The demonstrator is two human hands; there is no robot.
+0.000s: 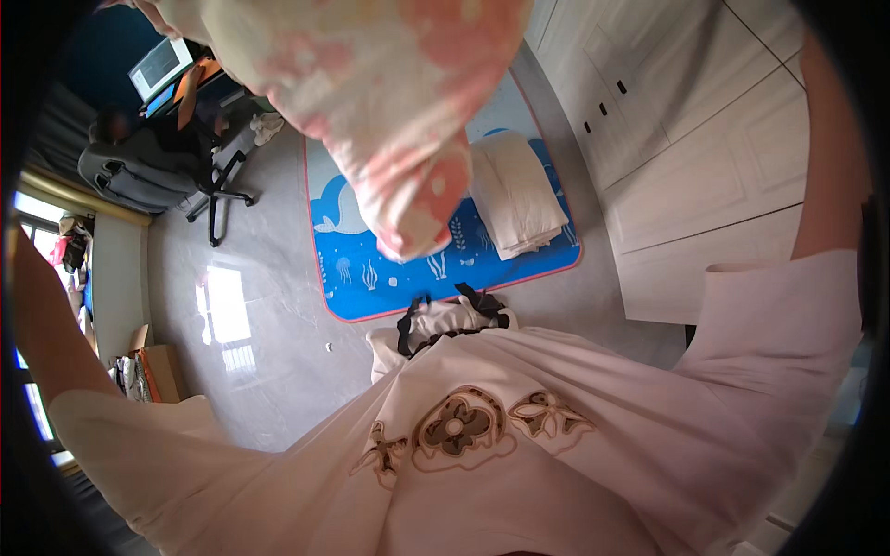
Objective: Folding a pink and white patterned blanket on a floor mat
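Note:
A pale cloth with a pink floral print (389,83) hangs from the top of the view, bunched and narrowing to a rounded lower end. My left hand (158,17) shows only in part at the upper left, its fingers gripping the cloth's edge. Both my arms are raised, and my right hand is out of view beyond the top right. Below the cloth, a folded cream quilt or blanket (518,194) lies on a blue sea-animal play mat (410,278). The hanging cloth hides part of the mat.
To the right stand pale panelled cabinets (667,139) with small black handles. At the upper left a person sits in a dark office chair (139,174) before a monitor (160,69). White shoes (266,128) rest on the glossy grey floor (271,292). A cardboard box (165,372) stands at left.

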